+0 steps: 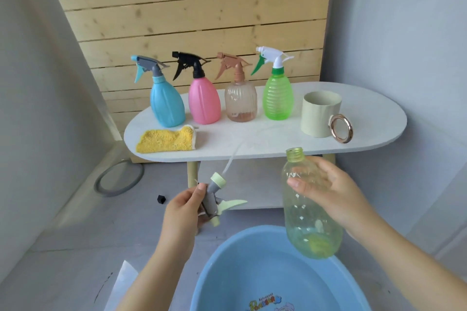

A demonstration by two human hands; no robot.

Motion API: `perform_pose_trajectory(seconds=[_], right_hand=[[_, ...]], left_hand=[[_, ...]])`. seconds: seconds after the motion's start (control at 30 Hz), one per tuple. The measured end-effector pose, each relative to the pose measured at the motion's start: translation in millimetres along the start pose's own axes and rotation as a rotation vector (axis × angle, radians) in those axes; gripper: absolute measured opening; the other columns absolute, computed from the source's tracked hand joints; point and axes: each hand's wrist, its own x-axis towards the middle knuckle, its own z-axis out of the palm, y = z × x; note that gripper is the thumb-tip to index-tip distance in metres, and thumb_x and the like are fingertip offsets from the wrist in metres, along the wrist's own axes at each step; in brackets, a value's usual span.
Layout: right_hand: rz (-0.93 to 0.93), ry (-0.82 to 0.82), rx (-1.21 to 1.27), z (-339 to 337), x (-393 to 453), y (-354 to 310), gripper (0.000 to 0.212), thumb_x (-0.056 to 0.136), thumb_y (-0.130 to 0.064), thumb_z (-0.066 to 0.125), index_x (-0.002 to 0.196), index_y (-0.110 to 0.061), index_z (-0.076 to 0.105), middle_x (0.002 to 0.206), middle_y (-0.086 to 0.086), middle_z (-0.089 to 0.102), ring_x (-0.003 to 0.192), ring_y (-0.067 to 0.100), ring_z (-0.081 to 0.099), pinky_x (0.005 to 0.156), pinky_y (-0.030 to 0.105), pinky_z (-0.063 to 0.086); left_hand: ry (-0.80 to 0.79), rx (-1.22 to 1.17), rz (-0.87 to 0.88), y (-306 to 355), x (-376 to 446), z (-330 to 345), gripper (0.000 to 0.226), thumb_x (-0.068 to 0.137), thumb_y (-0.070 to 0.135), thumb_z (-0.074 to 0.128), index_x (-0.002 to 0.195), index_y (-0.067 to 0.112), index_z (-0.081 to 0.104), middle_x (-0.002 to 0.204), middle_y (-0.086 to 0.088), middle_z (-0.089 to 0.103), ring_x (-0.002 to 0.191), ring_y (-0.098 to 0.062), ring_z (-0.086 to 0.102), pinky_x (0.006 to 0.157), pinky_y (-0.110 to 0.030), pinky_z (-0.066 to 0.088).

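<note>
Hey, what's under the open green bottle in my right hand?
The blue basin lies below the bottle, held by the right hand over its far rim. A printed label shows inside. The bottle's base hides part of the rim; water cannot be told.

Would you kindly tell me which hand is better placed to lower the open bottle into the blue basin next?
The right hand, probably: it holds the open bottle, whose base hangs just over the blue basin. The left hand is busy holding the spray head, off to the basin's left.
</note>
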Motion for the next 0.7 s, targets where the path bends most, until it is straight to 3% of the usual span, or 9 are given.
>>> perform_pose_trajectory(seconds=[0.13,0.27,0.37,0.47,0.53,0.7], right_hand=[[0.004,0.023,0.018,7.8,10.4,-1.4,0.051,0.058,-0.05,0.073,0.106,-0.034,0.063,0.099,-0.015,0.071,0.093,-0.001,0.065,0.085,0.025,0.048],[0.024,0.043,0.05,11.5,22.8,1.5,0.033,0.069,-0.04,0.076,0.1,-0.032,0.065,0.097,-0.015,0.071,0.09,-0.002,0.065,0.08,0.021,0.044],[0.044,0.055,0.047,11.4,29.4,4.3,0.036,0.073,-0.037,0.076,0.106,-0.031,0.063,0.099,-0.014,0.07,0.093,-0.001,0.065,0.079,0.02,0.045],[0.055,0.071,0.042,8.2,33.4,9.2,0.04,0.073,-0.039,0.076,0.11,-0.03,0.062,0.102,-0.014,0.069,0.096,0.0,0.063,0.08,0.02,0.045],[0.067,0.079,0.046,5.6,35.0,12.6,0.04,0.073,-0.04,0.076,0.109,-0.031,0.063,0.103,-0.014,0.069,0.098,0.001,0.063,0.081,0.021,0.045],[0.076,0.084,0.057,1.1,37.0,19.4,0.045,0.071,-0.043,0.076,0.112,-0.03,0.062,0.104,-0.013,0.069,0.099,0.003,0.064,0.086,0.023,0.046]], left_hand=[[0.049,-0.025,0.032,20.9,14.4,16.8,0.023,0.094,0.024,0.057,0.087,0.006,0.07,0.078,-0.008,0.073,0.065,-0.019,0.064,0.053,-0.023,0.053],[0.064,0.013,0.103,43.8,34.8,39.5,0.022,0.092,0.024,0.061,0.081,0.008,0.072,0.068,-0.005,0.071,0.059,-0.018,0.064,0.049,-0.023,0.052],[0.004,0.113,0.138,55.8,52.6,59.4,0.023,0.093,0.026,0.061,0.082,0.009,0.073,0.072,-0.008,0.072,0.064,-0.024,0.066,0.053,-0.028,0.055],[-0.031,0.196,0.153,65.4,70.2,75.4,0.029,0.094,0.027,0.058,0.071,0.014,0.069,0.072,-0.007,0.071,0.066,-0.024,0.065,0.067,-0.034,0.059],[-0.02,0.307,0.164,70.8,80.0,82.6,0.034,0.094,0.028,0.054,0.066,0.013,0.065,0.071,-0.003,0.069,0.067,-0.021,0.061,0.074,-0.031,0.054],[-0.012,0.586,0.23,67.4,102.4,96.6,0.03,0.092,0.025,0.052,0.065,0.013,0.048,0.068,0.004,0.054,0.065,-0.019,0.044,0.051,-0.024,0.031]])
